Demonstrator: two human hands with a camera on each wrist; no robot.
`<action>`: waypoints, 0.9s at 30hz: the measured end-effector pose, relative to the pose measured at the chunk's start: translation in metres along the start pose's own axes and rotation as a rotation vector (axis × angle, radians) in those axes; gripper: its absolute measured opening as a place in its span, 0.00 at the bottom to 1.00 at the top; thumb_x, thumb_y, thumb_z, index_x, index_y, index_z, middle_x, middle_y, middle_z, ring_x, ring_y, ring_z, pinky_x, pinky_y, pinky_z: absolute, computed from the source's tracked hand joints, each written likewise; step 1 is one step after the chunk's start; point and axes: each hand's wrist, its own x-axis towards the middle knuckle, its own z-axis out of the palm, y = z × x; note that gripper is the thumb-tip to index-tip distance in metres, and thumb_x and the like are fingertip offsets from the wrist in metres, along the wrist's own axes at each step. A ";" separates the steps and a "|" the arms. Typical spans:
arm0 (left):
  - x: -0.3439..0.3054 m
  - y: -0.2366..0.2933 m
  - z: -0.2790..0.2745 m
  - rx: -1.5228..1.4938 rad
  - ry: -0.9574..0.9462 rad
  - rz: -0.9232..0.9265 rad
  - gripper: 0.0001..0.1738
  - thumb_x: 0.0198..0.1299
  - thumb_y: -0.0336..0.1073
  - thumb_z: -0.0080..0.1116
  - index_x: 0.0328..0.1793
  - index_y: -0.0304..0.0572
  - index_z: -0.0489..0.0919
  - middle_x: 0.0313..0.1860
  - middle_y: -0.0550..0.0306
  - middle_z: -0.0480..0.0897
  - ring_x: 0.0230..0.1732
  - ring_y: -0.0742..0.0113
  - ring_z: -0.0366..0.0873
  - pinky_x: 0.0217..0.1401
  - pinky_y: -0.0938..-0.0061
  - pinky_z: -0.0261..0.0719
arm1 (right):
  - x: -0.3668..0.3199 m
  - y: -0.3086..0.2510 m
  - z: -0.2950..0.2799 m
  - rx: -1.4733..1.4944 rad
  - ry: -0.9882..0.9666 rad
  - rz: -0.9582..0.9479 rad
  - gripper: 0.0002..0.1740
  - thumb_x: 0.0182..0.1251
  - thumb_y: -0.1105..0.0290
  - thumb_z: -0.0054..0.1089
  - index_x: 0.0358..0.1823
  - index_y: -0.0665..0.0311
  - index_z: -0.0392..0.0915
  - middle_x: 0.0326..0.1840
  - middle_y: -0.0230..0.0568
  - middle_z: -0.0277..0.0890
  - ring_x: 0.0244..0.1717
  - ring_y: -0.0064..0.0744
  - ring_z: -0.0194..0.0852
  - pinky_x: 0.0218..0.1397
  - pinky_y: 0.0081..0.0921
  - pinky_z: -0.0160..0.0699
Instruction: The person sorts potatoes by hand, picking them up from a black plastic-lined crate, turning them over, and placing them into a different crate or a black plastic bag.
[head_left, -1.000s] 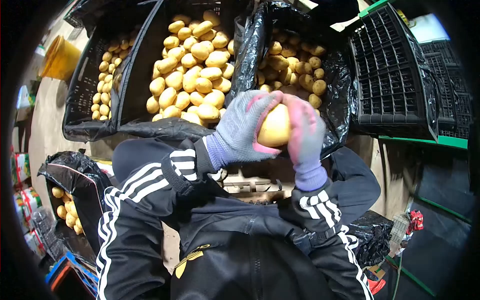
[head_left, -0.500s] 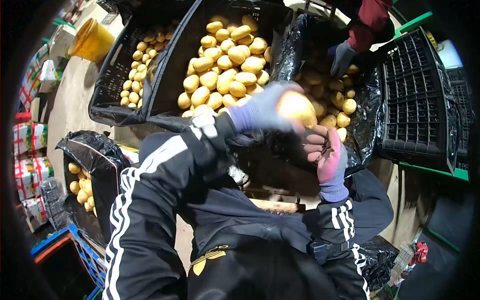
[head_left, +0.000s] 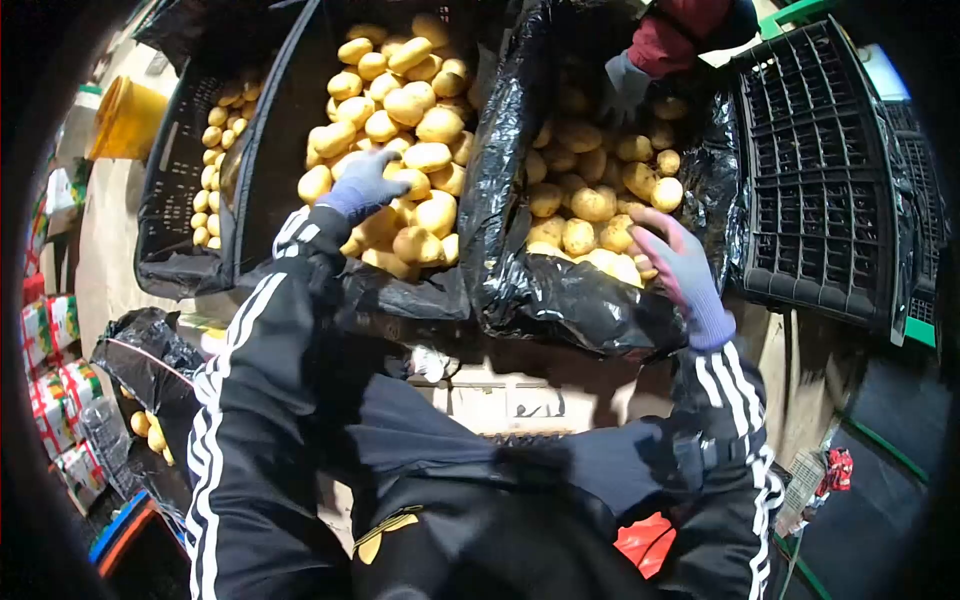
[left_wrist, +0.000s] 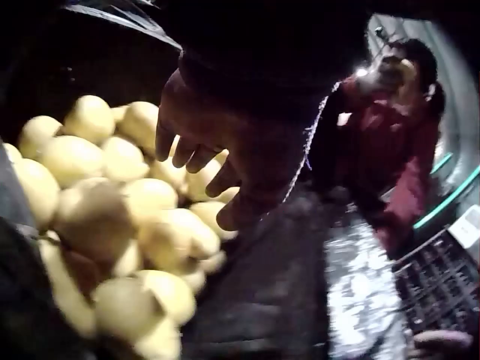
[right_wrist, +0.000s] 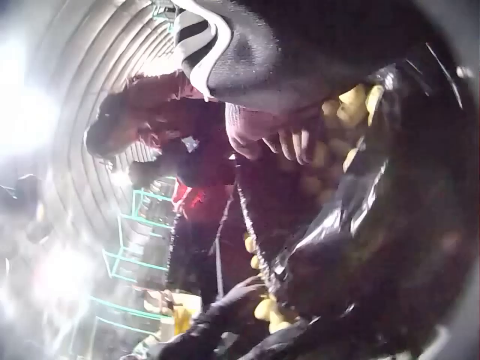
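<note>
Over the potatoes [head_left: 400, 105] heaped in the middle crate is my gloved left hand [head_left: 365, 183], its thumb and fingers spread. In the left wrist view, the left hand [left_wrist: 225, 146] shows darkly above the pile, loosely bent fingers at the potatoes [left_wrist: 150, 199] and none held. My gloved right hand [head_left: 682, 258] hovers at the near right side of the right-hand crate, close over its potatoes [head_left: 592, 204], fingers loosely bent and parted. The right hand [right_wrist: 266, 136] hangs with relaxed fingers in the right wrist view. Black plastic [head_left: 500, 190] lines the right-hand crate.
Another person's gloved hand [head_left: 625, 85] reaches into the right-hand crate from the far side. Empty black crates [head_left: 815, 170] stand at the right. A left crate [head_left: 165, 215] holds smaller potatoes [head_left: 213, 160]. A yellow bucket [head_left: 128, 118] stands beyond it.
Both hands held one large potato; the left hand carried it off leftward and is now over the middle crate, holding none. The right hand moved to the right-hand crate. Another person's hand came in.
</note>
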 end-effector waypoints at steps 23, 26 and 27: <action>-0.091 0.161 -0.025 -0.546 0.112 0.509 0.42 0.46 0.39 0.68 0.67 0.35 0.63 0.62 0.45 0.70 0.64 0.55 0.67 0.66 0.67 0.63 | -0.009 -0.061 0.080 0.646 -0.474 0.184 0.21 0.71 0.56 0.46 0.54 0.63 0.72 0.42 0.33 0.76 0.40 0.21 0.75 0.35 0.19 0.76; -0.101 0.166 -0.017 -1.196 -0.373 0.124 0.39 0.48 0.38 0.65 0.67 0.36 0.63 0.55 0.56 0.72 0.51 0.71 0.72 0.57 0.78 0.68 | -0.033 -0.076 0.068 0.366 -0.584 0.078 0.24 0.72 0.52 0.39 0.55 0.63 0.71 0.40 0.31 0.75 0.32 0.19 0.73 0.32 0.17 0.74; -0.100 0.165 -0.014 -1.329 -0.374 0.138 0.35 0.51 0.38 0.62 0.66 0.37 0.64 0.54 0.57 0.72 0.50 0.73 0.72 0.56 0.79 0.69 | -0.020 -0.053 0.051 0.032 -0.520 -0.062 0.22 0.72 0.54 0.41 0.56 0.62 0.70 0.39 0.32 0.75 0.30 0.18 0.72 0.31 0.17 0.74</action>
